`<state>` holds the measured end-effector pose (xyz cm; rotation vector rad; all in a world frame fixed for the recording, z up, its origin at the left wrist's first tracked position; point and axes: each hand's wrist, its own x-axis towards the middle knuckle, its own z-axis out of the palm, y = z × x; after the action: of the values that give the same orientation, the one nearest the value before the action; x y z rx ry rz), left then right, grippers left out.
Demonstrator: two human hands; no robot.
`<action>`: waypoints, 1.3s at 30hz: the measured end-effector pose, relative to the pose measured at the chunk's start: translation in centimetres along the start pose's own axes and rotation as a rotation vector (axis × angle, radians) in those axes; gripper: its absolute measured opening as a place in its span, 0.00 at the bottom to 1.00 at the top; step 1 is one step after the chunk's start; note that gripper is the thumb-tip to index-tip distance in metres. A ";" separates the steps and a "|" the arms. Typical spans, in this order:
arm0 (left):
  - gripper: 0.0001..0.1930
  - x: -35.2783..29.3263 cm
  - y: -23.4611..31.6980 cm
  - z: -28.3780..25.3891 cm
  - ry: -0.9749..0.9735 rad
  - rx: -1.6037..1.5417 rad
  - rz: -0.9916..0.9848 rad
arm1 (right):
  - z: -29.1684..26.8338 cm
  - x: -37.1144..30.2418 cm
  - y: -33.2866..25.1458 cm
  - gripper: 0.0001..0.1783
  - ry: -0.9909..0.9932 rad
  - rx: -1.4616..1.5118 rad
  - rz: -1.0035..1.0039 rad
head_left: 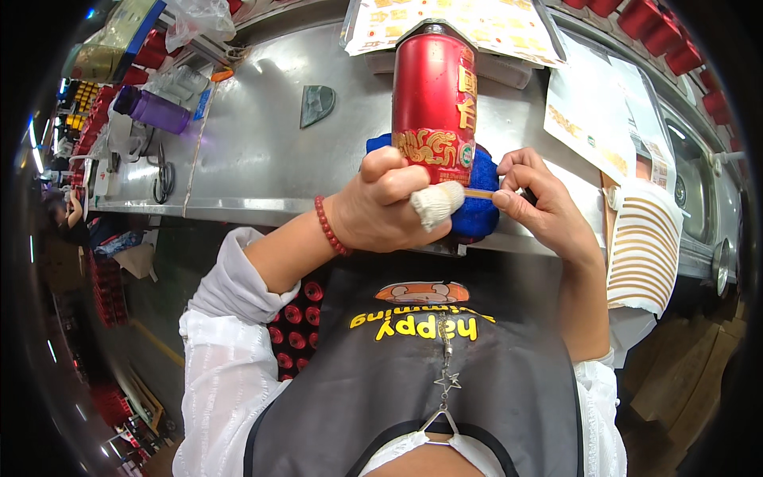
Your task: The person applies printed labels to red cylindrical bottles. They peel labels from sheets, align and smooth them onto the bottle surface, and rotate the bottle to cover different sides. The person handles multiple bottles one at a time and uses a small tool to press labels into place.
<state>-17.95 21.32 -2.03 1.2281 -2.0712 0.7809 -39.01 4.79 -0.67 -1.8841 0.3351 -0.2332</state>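
Observation:
A red bottle with gold raised decoration lies with its near end on a blue cloth. My left hand is closed against the bottle's near end, its fingers curled at the left side. A white ribbed cloth piece, which seems to cover my left thumb, presses at the bottle's lower rim. From there a narrow gold strip runs right to my right hand, which pinches its end between thumb and forefinger. The strip's other end is hidden behind the white cloth.
A white backing sheet with several curved gold strips hangs at the right edge. Printed label sheets lie behind it. On the metal table are a dark green flat piece, a purple bottle and black scissors.

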 end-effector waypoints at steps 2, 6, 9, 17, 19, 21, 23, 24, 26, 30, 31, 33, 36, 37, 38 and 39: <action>0.14 0.4 -0.1 0.2 0.009 -0.030 0.003 | 0.0 -0.1 0.3 0.15 0.008 -0.002 -0.010; 0.13 -0.5 0.1 -0.6 -0.013 0.042 0.023 | -0.1 0.0 -0.1 0.15 -0.002 -0.017 -0.008; 0.13 -1.1 0.7 -1.2 -0.011 0.144 -0.037 | -0.1 0.1 0.0 0.15 -0.008 -0.005 -0.009; 0.12 -0.8 0.4 -0.9 -0.002 0.058 -0.022 | -0.1 0.0 0.4 0.16 0.000 0.004 -0.011; 0.12 -1.2 0.6 -1.0 0.021 0.128 -0.042 | -0.1 0.3 -0.2 0.16 -0.025 -0.011 0.010; 0.12 -1.2 0.9 -1.1 -0.005 0.126 -0.047 | -0.2 0.2 -0.1 0.16 -0.023 -0.029 0.016; 0.12 -0.6 0.8 -1.2 -0.058 0.075 -0.025 | -0.3 0.1 0.1 0.16 -0.015 -0.028 0.017; 0.13 -0.3 0.6 -0.7 -0.045 0.080 0.003 | -0.2 -0.1 0.2 0.16 -0.007 -0.018 0.014; 0.12 -0.2 0.4 -0.4 -0.021 0.078 0.021 | -0.2 -0.1 0.2 0.16 0.001 -0.008 0.006; 0.11 -1.5 1.1 -1.4 -0.027 0.183 -0.107 | -0.1 0.2 0.1 0.16 -0.006 -0.032 -0.026; 0.11 -1.6 1.1 -1.2 -0.034 0.167 -0.097 | -0.1 0.3 0.2 0.16 -0.011 -0.043 -0.037; 0.11 -1.3 1.2 -1.2 -0.043 0.133 -0.071 | -0.2 0.2 0.3 0.16 -0.015 -0.031 -0.005; 0.13 -0.5 0.9 -0.7 -0.063 0.063 -0.027 | -0.2 0.1 0.6 0.16 0.001 -0.013 -0.005; 0.13 -0.3 0.7 -0.7 -0.072 0.061 -0.009 | -0.1 0.1 0.7 0.16 0.011 -0.007 -0.012; 0.14 -0.1 0.5 -0.7 -0.083 0.055 0.018 | -0.1 0.2 0.7 0.16 0.010 -0.002 -0.014; 0.13 -0.3 0.7 -0.9 -0.071 0.066 -0.024 | 0.0 0.3 0.5 0.16 0.009 0.003 -0.016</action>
<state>-18.27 22.35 -1.78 1.3313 -2.0982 0.8111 -38.79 4.56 -1.11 -1.8834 0.3256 -0.2537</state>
